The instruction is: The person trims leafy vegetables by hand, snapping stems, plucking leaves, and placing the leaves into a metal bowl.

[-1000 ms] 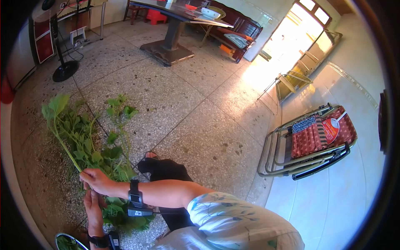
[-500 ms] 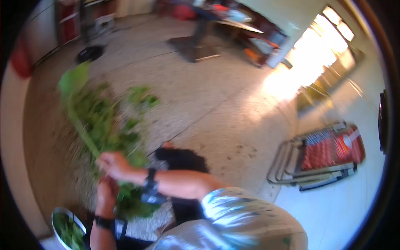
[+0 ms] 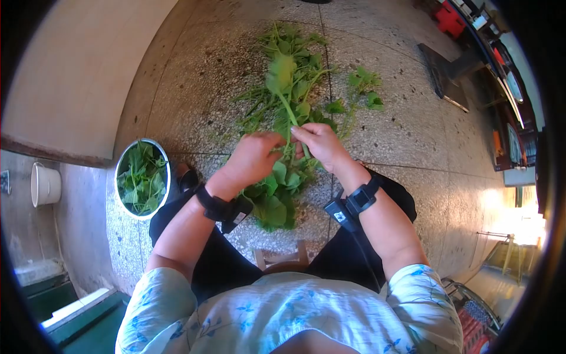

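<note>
My right hand (image 3: 321, 146) is closed around a thick green leafy stem (image 3: 289, 109), which points away from me with a broad leaf at its far end. Close beside it, my left hand (image 3: 254, 158) has its fingers pinched together at the lower part of the stem. Whatever lies between those fingertips is hidden. Beneath both hands, a pile of leafy green stalks (image 3: 271, 209) spreads over the speckled floor. To the left stands a white-rimmed basin (image 3: 169, 183) with picked greens (image 3: 141, 180) inside.
A small wooden stool (image 3: 283, 257) shows between my knees. A white bucket (image 3: 46, 184) is at the far left, near a pale panel (image 3: 71, 76). Loose leaves (image 3: 367, 85) lie right of the pile. A table base (image 3: 445, 76) and folded chairs (image 3: 474, 318) are on the right.
My view has swung left and down, bringing the pile and basin nearer the middle. The stem is still in my right hand, and my left hand stays close to it.
</note>
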Available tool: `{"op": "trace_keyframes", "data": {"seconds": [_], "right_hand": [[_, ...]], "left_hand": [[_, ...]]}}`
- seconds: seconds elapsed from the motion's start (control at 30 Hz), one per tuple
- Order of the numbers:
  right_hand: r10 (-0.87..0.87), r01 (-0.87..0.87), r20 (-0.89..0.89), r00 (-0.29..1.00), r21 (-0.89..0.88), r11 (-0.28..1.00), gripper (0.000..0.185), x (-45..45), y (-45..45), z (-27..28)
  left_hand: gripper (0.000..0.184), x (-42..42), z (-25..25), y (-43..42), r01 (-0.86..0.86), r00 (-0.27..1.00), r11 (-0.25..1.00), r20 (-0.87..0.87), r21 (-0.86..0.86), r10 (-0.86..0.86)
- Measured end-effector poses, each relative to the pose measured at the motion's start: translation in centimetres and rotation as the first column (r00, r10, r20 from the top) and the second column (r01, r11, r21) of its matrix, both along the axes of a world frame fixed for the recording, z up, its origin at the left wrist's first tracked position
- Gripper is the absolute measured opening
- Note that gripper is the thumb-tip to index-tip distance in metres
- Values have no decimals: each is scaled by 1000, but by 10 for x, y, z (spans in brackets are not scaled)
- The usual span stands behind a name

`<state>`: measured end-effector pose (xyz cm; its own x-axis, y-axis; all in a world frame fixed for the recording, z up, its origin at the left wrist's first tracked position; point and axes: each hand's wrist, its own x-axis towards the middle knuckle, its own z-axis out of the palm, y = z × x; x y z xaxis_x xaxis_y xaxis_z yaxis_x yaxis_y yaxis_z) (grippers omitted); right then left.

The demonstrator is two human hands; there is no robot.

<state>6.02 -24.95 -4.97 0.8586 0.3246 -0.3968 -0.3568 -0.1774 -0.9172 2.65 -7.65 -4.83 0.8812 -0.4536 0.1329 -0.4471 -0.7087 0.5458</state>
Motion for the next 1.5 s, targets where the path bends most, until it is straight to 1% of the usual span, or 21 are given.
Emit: {"op": "trace_keyframes", "data": {"seconds": [0.07,0.1,0.17,0.2,0.33,0.37,0.4,0.43,0.53,0.67,0.9,0.97,1.03,1.1,1.17,1.2,1.27,1.3,1.37,1.43,1.5], "right_hand": [[87,-67,108,990,-175,982,31,1,1,-4],[91,-71,111,990,-174,982,31,0,2,-5],[218,-171,164,962,-258,951,30,-4,5,-6],[187,-163,171,967,-146,976,30,-9,8,3],[280,-280,4,960,-39,959,32,-9,0,9],[239,-229,-82,968,114,967,34,-9,-3,13],[209,-160,-170,963,262,952,36,-9,-5,17],[212,-165,-164,963,264,950,36,-9,-8,20],[250,-88,-275,929,492,866,36,-10,-13,27],[239,-70,-258,936,530,845,30,-13,-13,31],[188,-49,-226,956,508,860,20,-11,-10,31],[190,-53,-213,958,522,851,18,-12,-8,29],[43,149,-309,950,568,809,13,-16,-3,27],[39,147,-289,956,594,791,11,-18,0,27],[36,142,-265,964,619,772,9,-17,2,28],[33,114,-215,976,637,762,9,-16,2,28],[33,84,-164,986,656,750,10,-16,6,29],[0,99,-156,988,629,771,11,-17,10,29],[-32,121,-157,987,602,790,12,-19,14,27],[-25,44,-46,999,465,884,15,-18,19,26],[-46,53,-27,999,473,880,15,-14,20,24]], "left_hand": [[17,0,19,1,-65,987,970,130,-234,97],[17,-1,21,-2,-69,986,970,132,-233,102],[22,-2,23,-10,-4,950,972,301,-235,76],[22,-2,20,-9,-9,950,972,302,-237,82],[26,5,6,6,11,990,997,142,-81,1],[26,7,7,10,30,996,999,81,-44,-26],[26,6,8,12,27,996,999,87,-41,-23],[23,4,10,13,-20,991,996,129,-90,32],[20,1,15,16,-93,975,982,187,-166,124],[19,2,18,19,-129,965,966,196,-224,174],[19,1,16,19,-110,947,975,277,-192,161],[20,-1,13,16,-101,961,990,248,-95,122],[20,-3,11,11,-93,968,990,223,-105,115],[20,-6,11,7,-84,974,990,199,-115,106],[25,-7,15,4,-131,986,933,51,-335,157],[25,-5,19,4,-132,986,933,53,-335,158],[26,-3,28,5,-179,972,868,-219,-463,83],[26,-3,33,5,-181,972,870,-220,-460,86],[25,-3,38,2,-199,936,670,-341,-715,-86],[22,-2,37,-4,-213,907,660,-397,-721,-142],[20,-1,32,-4,-238,937,674,-349,-699,-31]]}}
